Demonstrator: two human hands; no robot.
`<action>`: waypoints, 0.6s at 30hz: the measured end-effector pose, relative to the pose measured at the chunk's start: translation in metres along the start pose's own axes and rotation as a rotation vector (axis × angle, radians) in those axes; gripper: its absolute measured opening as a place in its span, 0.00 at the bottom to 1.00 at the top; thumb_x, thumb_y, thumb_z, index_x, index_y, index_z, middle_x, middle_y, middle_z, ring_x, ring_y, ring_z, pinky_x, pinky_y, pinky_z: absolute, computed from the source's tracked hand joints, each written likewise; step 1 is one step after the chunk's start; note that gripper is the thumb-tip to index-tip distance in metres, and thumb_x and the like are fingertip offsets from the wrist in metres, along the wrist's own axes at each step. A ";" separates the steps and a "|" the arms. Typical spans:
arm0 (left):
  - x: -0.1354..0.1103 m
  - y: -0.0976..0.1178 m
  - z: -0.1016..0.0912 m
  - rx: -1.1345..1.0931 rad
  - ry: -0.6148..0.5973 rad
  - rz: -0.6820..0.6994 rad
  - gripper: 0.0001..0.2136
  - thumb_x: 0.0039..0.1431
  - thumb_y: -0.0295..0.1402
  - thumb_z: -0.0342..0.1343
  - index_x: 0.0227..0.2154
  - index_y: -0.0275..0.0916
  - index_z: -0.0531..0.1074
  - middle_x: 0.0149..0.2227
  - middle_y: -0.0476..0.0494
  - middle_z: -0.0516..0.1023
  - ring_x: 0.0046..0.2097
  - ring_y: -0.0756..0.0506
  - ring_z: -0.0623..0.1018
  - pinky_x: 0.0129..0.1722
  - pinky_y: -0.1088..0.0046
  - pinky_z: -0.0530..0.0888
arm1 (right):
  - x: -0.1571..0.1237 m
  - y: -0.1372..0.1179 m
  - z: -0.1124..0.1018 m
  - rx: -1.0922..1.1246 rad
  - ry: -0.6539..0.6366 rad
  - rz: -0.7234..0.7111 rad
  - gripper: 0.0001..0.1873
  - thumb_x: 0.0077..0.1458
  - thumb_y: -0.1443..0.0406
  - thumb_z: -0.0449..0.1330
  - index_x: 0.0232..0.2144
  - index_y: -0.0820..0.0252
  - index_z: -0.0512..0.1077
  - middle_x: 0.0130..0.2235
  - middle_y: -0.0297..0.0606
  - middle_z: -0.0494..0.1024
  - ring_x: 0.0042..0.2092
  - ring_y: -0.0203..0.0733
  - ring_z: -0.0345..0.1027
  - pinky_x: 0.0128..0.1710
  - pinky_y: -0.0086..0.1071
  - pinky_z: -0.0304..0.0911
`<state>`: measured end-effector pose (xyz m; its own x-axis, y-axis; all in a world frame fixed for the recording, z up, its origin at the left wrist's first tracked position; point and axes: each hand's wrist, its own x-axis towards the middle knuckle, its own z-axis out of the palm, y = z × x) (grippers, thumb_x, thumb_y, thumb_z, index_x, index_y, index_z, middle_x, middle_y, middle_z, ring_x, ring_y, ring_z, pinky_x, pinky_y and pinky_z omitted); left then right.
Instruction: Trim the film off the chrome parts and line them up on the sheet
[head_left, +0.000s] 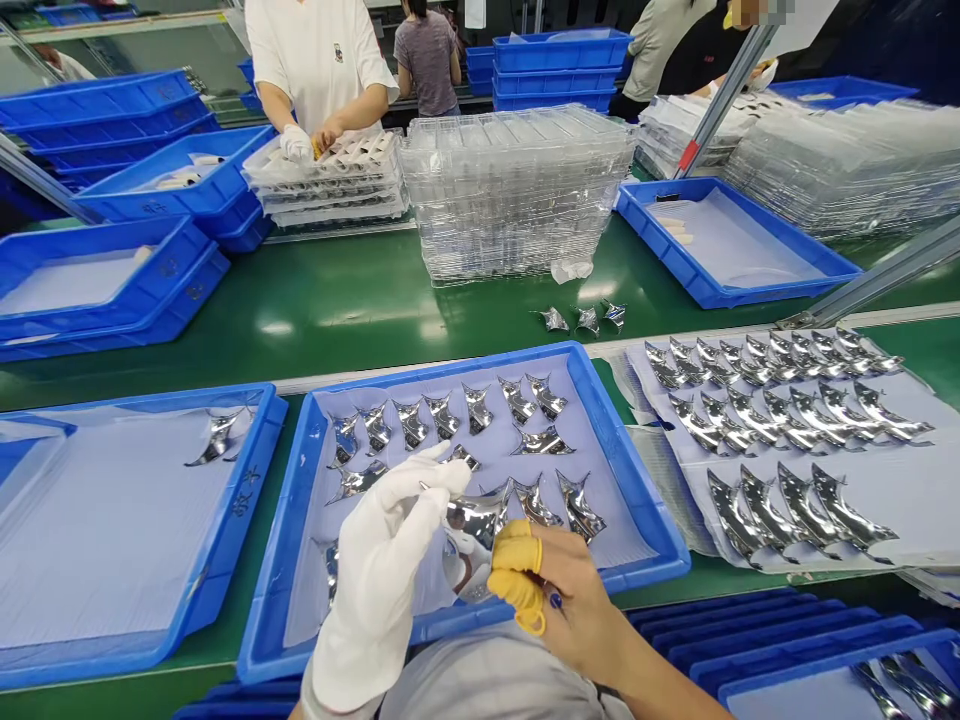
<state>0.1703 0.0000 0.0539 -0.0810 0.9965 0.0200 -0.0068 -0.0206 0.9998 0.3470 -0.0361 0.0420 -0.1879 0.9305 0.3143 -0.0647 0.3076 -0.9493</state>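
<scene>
I have the left hand (390, 555) and right hand (562, 585) grasping one chrome part (478, 515) above the blue tray (637, 475). I judge the step in hand as close two-handed handling; the next move calls for light, even finger pressure.
</scene>
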 end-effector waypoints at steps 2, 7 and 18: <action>0.001 -0.002 0.001 -0.042 0.009 -0.082 0.07 0.61 0.41 0.66 0.39 0.46 0.84 0.44 0.47 0.87 0.57 0.37 0.79 0.60 0.58 0.74 | 0.000 -0.001 0.002 0.033 0.016 0.054 0.14 0.66 0.66 0.59 0.26 0.55 0.69 0.24 0.29 0.64 0.26 0.37 0.53 0.27 0.32 0.53; 0.004 -0.002 0.008 -0.044 0.089 -0.202 0.12 0.58 0.45 0.69 0.38 0.43 0.83 0.43 0.46 0.86 0.48 0.42 0.82 0.54 0.65 0.76 | 0.002 0.002 0.007 0.350 0.055 0.363 0.22 0.65 0.52 0.63 0.24 0.55 0.65 0.20 0.23 0.55 0.22 0.32 0.44 0.22 0.30 0.45; 0.017 -0.006 -0.004 0.037 -0.063 -0.040 0.10 0.64 0.42 0.64 0.35 0.42 0.83 0.40 0.45 0.82 0.45 0.43 0.79 0.49 0.67 0.74 | 0.006 0.028 0.004 0.222 -0.002 0.549 0.22 0.65 0.48 0.58 0.29 0.59 0.72 0.16 0.24 0.63 0.18 0.31 0.48 0.20 0.27 0.47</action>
<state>0.1645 0.0172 0.0482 -0.0190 0.9996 -0.0205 0.0281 0.0211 0.9994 0.3399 -0.0233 0.0175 -0.2535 0.9415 -0.2222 -0.1609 -0.2676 -0.9500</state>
